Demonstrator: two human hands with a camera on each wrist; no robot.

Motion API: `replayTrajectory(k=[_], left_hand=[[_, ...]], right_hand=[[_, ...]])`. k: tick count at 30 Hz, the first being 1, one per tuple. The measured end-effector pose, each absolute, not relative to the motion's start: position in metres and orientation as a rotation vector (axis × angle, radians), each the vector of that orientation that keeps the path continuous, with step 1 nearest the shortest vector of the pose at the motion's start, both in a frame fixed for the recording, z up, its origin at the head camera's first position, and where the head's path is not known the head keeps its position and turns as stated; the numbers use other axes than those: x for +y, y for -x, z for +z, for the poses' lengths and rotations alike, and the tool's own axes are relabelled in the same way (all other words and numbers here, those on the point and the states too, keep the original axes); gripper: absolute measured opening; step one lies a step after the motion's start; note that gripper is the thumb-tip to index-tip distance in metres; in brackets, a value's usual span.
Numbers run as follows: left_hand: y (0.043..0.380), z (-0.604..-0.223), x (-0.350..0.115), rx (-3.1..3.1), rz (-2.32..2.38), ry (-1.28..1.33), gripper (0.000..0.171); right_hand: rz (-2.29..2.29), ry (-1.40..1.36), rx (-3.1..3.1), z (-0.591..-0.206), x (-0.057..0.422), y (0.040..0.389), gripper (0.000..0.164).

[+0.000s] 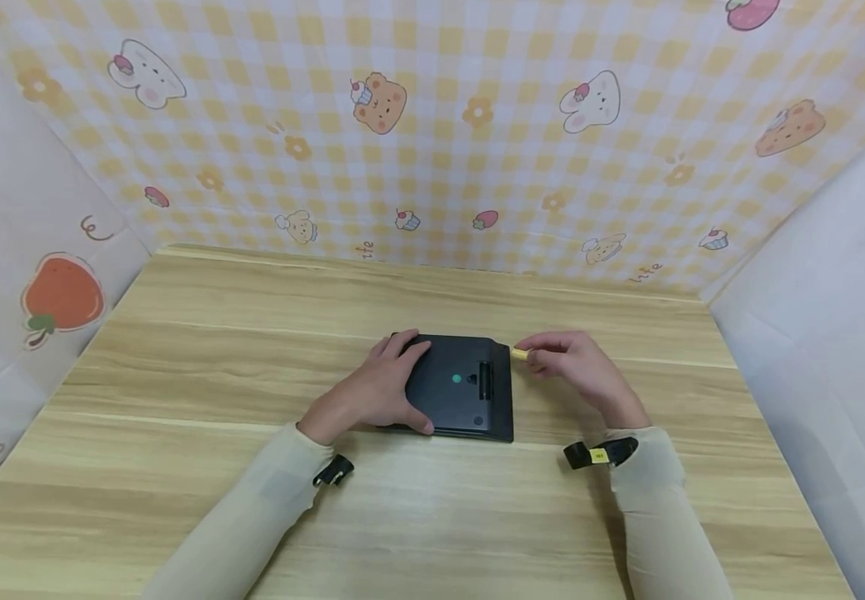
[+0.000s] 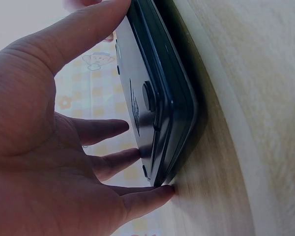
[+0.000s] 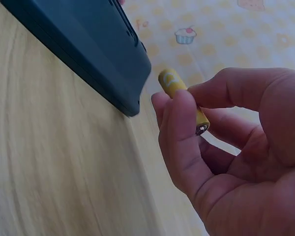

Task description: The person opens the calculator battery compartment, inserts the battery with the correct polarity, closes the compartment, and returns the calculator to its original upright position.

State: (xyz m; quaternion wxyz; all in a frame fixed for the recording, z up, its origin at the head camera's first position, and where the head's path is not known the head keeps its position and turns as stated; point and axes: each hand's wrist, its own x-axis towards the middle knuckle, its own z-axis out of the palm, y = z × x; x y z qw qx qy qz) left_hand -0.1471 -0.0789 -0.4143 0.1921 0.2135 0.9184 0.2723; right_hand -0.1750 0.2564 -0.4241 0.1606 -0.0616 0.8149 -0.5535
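a yellow battery [image 3: 171,82] is just beside the right end of a black device [image 1: 443,387], pinched between the thumb and fingers of the right hand [image 1: 581,367]; whether it touches the device is hard to tell. the device lies flat on the wooden worktop [image 1: 477,525]. over the device's left end, the left hand [image 1: 380,387] has its fingers spread, its thumb on the near edge. beyond the device hangs a checked cloth [image 1: 432,158].
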Motion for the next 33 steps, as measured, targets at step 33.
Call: replayTrajectory(k=[33], left_hand=[[0.147,-0.413,-0.079,2.573,0.766,-0.597,0.121]], right_hand=[[-1.298,0.359,2.490,-0.424,0.218,0.164,0.011]])
